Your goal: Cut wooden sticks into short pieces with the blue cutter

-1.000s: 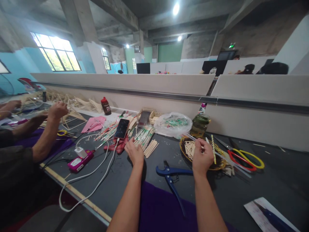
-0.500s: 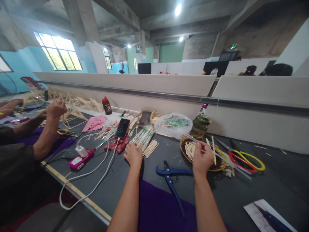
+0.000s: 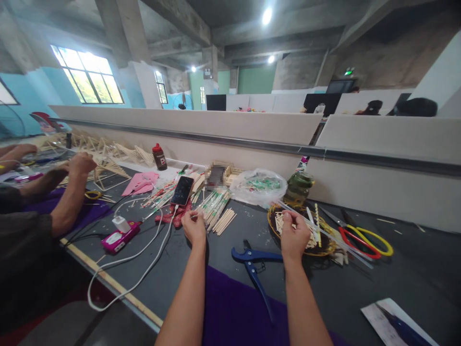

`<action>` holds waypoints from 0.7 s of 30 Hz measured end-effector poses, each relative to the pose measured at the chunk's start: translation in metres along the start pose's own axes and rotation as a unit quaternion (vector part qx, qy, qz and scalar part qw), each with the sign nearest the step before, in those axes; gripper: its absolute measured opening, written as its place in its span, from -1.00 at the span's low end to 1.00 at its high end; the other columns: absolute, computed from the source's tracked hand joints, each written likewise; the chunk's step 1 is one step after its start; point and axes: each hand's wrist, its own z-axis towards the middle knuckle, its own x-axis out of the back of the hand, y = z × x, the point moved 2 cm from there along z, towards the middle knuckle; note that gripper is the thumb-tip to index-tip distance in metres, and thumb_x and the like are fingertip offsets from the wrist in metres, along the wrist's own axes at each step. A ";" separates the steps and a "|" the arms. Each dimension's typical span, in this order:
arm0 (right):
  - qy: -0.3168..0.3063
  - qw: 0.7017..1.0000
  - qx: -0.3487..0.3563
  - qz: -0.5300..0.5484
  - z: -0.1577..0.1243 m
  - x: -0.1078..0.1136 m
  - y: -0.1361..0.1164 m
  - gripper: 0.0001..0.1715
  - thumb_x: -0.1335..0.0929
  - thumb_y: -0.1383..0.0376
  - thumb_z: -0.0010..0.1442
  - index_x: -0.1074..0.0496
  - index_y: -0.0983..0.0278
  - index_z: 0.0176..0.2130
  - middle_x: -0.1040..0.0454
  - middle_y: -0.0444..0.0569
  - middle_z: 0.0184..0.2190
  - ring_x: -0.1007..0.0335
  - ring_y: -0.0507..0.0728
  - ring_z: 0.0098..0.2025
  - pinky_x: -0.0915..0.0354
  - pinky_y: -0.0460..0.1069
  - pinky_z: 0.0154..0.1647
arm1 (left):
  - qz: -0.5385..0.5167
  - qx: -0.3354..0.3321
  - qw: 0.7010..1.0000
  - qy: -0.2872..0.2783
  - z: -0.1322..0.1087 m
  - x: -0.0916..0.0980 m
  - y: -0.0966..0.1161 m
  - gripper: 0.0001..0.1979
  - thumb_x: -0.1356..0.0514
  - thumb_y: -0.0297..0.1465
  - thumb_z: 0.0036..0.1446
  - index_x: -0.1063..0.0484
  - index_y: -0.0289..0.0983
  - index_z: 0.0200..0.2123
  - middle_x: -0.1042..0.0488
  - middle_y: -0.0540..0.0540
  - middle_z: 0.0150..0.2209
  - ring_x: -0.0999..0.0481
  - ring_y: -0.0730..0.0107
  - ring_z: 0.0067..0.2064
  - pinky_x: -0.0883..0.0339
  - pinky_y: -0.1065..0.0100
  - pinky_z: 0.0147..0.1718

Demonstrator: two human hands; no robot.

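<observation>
My left hand (image 3: 194, 228) is closed in a pinch over the dark table, beside the wrapped chopsticks (image 3: 215, 201) and a small row of loose wooden sticks (image 3: 225, 221). Whatever is between its fingertips is too small to make out. My right hand (image 3: 295, 235) is closed in front of a round yellow-rimmed basket (image 3: 272, 226), which holds short cut wooden pieces (image 3: 279, 222). What its fingers hold, if anything, is hidden. Between my forearms lies a blue-handled cutter (image 3: 252, 262), partly on purple cloth (image 3: 234, 307).
A phone (image 3: 182, 191) on a white cable rests on red cloth left of my hand. Scissors (image 3: 374, 241) lie right of the basket, near a glass jar (image 3: 299, 186). A plastic bag (image 3: 259, 186) stands behind. At far left, a co-worker's hands (image 3: 82, 163) work with stick frames.
My left hand has lifted off the wrapped chopsticks, its fingers drawn into a pinch. My right hand has shifted slightly left. The co-worker's hand has lowered a little.
</observation>
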 end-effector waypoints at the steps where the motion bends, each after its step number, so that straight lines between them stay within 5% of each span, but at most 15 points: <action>1: -0.002 1.000 -0.002 0.001 0.000 0.000 0.000 -0.62 -0.25 0.09 0.17 -0.48 0.31 -0.29 -0.54 0.07 -0.33 -0.41 0.15 -0.34 -0.27 -0.01 -0.28 | -0.002 -0.013 1.000 -0.002 0.000 0.000 0.001 -0.89 -0.21 -0.37 0.02 -0.42 -0.25 -0.33 -0.38 -0.07 -0.25 -0.45 0.38 -0.30 -0.31 0.35 -0.21; 8: -0.009 1.000 -0.007 0.001 -0.001 -0.002 0.001 -0.58 -0.24 0.04 0.17 -0.47 0.31 -0.29 -0.55 0.08 -0.34 -0.41 0.15 -0.36 -0.27 0.00 -0.30 | 0.137 -0.123 0.975 -0.124 -0.012 -0.005 0.014 -0.86 -0.15 -0.44 0.04 -0.50 -0.23 -0.32 -0.44 -0.14 -0.21 -0.43 0.19 -0.11 -0.28 0.24 -0.10; 21: -0.067 0.997 0.016 -0.032 -0.008 -0.008 -0.007 -0.63 -0.25 0.09 0.18 -0.49 0.29 -0.27 -0.53 0.03 -0.35 -0.39 0.13 -0.37 -0.26 -0.03 -0.36 | 0.200 -0.165 0.954 -0.152 -0.019 -0.007 0.014 -0.62 -0.15 -0.43 0.06 -0.37 -0.28 0.00 -0.36 -0.25 0.10 -0.30 0.12 0.14 -0.08 0.10 0.12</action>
